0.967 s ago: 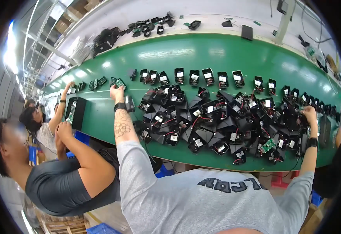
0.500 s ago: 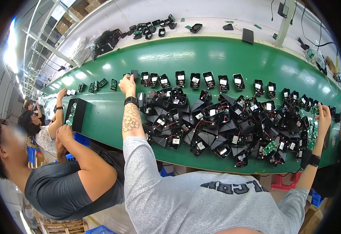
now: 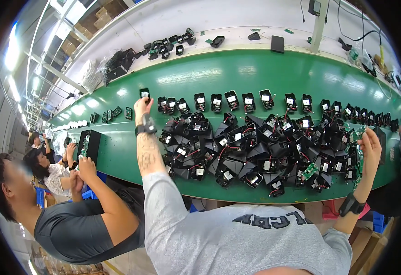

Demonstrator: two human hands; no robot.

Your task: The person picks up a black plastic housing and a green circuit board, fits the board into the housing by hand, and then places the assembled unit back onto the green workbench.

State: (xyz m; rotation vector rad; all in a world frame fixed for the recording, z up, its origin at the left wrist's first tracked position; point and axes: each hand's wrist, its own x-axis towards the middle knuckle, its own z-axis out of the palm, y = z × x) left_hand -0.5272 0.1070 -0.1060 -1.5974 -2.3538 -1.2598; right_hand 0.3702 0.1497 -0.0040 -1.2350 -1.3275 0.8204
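Observation:
My left hand [image 3: 142, 107] reaches to the far left end of a row of open black plastic housings. Its fingers are closed on one black housing [image 3: 144, 92], which has a white part inside. At the right, my right hand [image 3: 370, 145] pinches a green circuit board [image 3: 357, 134] above the edge of the pile. More circuit boards [image 3: 360, 160] stand below that hand, partly hidden by it. Between my arms lies a heap of black housings [image 3: 255, 151] with red wires and white parts. A loose green board [image 3: 309, 171] rests on the heap's near side.
The green table [image 3: 182, 82] holds a row of housings [image 3: 216, 101] beyond the heap. On the left, a co-worker [image 3: 81, 211] handles a board beside a black box of boards [image 3: 95, 145]. A white shelf [image 3: 237, 43] behind carries housings and a dark flat panel [image 3: 277, 44].
The view has shifted slightly. My left hand now holds the housing turned with its open side visible. My right hand has moved left and nearer, and the green board in it shows more clearly.

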